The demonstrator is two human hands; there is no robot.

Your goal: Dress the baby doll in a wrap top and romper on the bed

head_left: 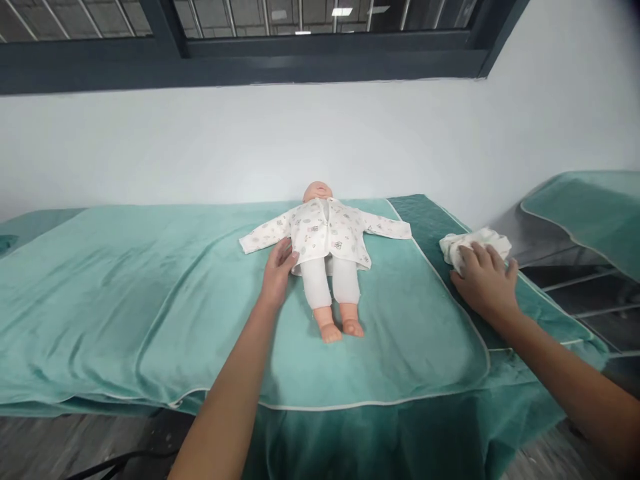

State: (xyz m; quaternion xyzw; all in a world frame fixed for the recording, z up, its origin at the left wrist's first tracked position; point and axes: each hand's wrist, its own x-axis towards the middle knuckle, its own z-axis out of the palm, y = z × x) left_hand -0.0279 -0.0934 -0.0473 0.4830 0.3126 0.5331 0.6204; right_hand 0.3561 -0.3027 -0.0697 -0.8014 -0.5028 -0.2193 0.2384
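Note:
A baby doll lies on its back on the green blanket, legs towards me. It wears a white printed baby jacket with both sleeves stretched out sideways, and white leg coverings; its feet are bare. At the jacket's lower left side rests my left hand, fingers loosely bent and thumb apart, touching the hem. Over on the right, my right hand lies with spread fingers on a crumpled white cloth garment. Its exact shape cannot be made out, as it is bunched up and partly covered by the hand.
The light green blanket with pale piping covers a darker green sheet on the bed. Behind stands a white wall below a dark window frame. At right, another green-covered surface lies beyond metal bars.

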